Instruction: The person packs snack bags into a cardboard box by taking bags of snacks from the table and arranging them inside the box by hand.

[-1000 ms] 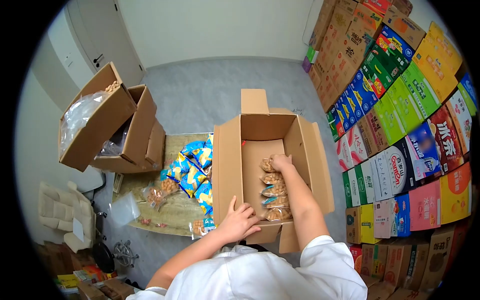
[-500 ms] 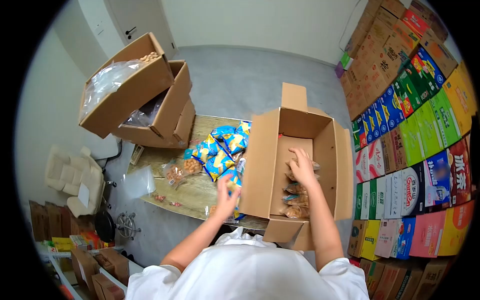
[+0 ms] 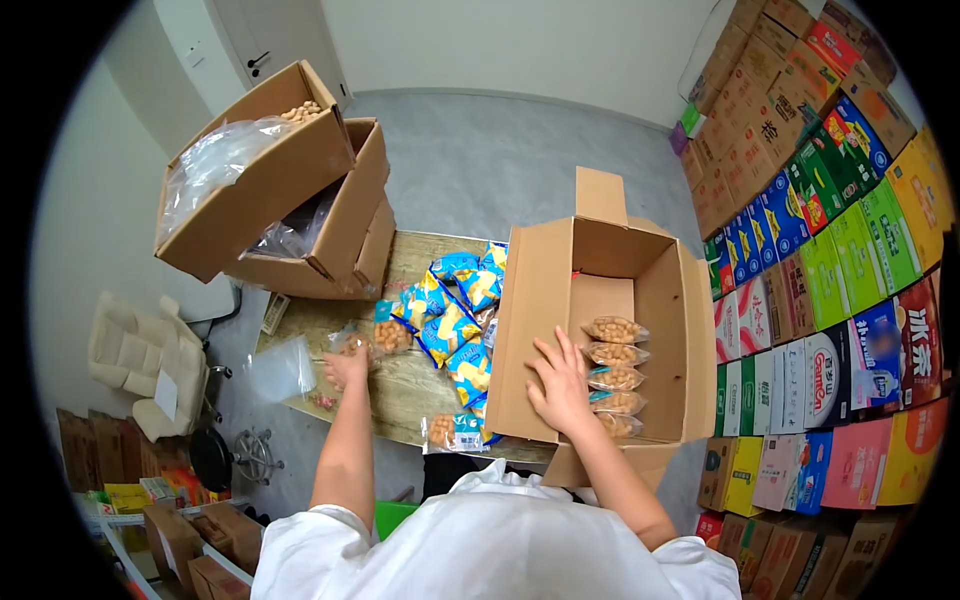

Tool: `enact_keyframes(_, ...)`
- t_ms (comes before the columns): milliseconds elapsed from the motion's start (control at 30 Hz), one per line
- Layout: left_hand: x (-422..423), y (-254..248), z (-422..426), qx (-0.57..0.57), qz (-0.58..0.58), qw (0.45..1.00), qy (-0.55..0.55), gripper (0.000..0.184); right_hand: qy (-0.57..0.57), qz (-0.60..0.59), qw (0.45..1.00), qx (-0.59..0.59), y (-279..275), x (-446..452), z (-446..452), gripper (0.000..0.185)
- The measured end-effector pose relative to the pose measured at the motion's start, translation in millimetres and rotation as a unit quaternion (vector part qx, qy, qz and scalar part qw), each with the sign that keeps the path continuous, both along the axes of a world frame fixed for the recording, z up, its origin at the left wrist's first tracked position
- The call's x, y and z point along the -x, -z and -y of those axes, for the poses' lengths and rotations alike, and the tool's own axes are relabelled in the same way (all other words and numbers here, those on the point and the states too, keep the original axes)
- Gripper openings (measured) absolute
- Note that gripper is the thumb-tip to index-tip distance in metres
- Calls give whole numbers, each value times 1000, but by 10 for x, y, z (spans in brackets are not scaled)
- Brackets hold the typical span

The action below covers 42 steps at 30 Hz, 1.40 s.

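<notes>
Head view: left hand (image 3: 346, 371) has gone to a nut bag (image 3: 349, 341) — can't tell its grip; right hand (image 3: 561, 390), spread and empty, has left five bags (image 3: 615, 378) lined up in the cardboard box (image 3: 681, 340).

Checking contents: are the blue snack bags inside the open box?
No, the blue snack bags lie on the table beside the open box.

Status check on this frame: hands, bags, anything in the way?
Left hand at loose snack bag, grip unclear. Right hand spread against carton. Five bags rowed inside. Blue packets between loose bag and carton, possibly obstructing.
</notes>
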<state>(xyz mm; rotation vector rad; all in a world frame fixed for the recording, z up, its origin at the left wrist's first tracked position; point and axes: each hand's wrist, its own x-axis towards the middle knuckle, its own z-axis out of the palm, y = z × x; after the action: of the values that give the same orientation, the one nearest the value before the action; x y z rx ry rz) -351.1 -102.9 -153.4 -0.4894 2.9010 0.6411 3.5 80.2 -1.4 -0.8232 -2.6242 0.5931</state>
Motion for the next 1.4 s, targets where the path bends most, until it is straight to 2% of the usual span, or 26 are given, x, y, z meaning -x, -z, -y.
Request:
enact_keyframes(167, 53, 14, -96, 13, 50, 998, 41, 118, 5, -7, 1000, 10, -23, 11, 5, 25)
enact_keyframes(300, 279, 337, 4, 16, 30, 997, 75, 114, 3, -15, 1000, 8, 9, 16, 1, 24)
enact_keyframes(367, 414, 428, 133, -92, 16, 993, 78, 104, -1, -10, 1000, 6, 25, -6, -10, 24)
enact_keyframes(400, 466, 527, 237, -92, 18, 993, 77, 104, -3, -13, 1000, 10, 24, -6, -9, 24)
enact_keyframes(467, 543, 661, 386, -342, -19, 939, 31, 98, -6, -19, 1000, 13, 8, -8, -17, 24)
enact_keyframes(500, 369, 288, 416, -446, 45, 893, 33, 87, -9, -23, 1000, 11, -3, -12, -17, 24)
enact_keyframes(533, 235, 71, 455, -446, 42, 893, 36, 87, -12, -28, 1000, 8, -15, -19, -22, 25)
enact_keyframes(600, -46, -235, 566, -619, 106, 766, 139, 79, -22, -50, 998, 10, 44, -35, -59, 26)
enact_keyframes(667, -515, -758, 377, -647, 133, 718, 220, 77, -35, -69, 997, 13, 52, -60, -64, 26)
enact_keyframes(700, -783, -1112, 212, -656, 150, 691, 264, 79, -48, -109, 993, 27, 20, -44, -77, 33)
enact_keyframes(767, -1070, -1263, -34, -660, 170, 653, 331, 86, -54, -153, 986, 39, -137, 10, -75, 40)
enact_keyframes(833, -1465, -1737, -339, -653, 186, 626, 384, 90, -66, -252, 917, 303, -431, 69, -33, 73)
enact_keyframes(867, -1593, -1843, -455, -644, 192, 612, 417, 90, -59, -253, 918, 299, -449, 90, -33, 73)
enact_keyframes(933, -1821, -1983, -694, -613, 154, 592, 500, 92, -65, -350, 798, 486, -464, 97, -43, 103)
enact_keyframes(967, -1919, -2055, -770, -593, 153, 580, 537, 94, -84, -357, 764, 530, -494, 75, -79, 117)
enact_keyframes(1067, -2170, -2155, -931, -476, 80, 585, 652, 95, -119, -381, 769, 499, -551, -107, -141, 116)
enact_keyframes(1133, -2271, -2097, -1010, -480, 88, 571, 661, 93, -93, -388, 782, 479, -547, -229, -166, 114)
enact_keyframes(1200, -2370, -2048, -1053, -420, 68, 602, 676, 95, -58, -390, 794, 463, -503, -339, -151, 107)
enact_keyframes(1233, -2404, -2006, -1077, -411, 70, 600, 682, 94, -54, -406, 800, 438, -352, -367, -165, 100)
enact_keyframes(1400, -2512, -1945, -1134, -403, 89, 596, 689, 90, -34, -411, 785, 462, -203, -555, -139, 93)
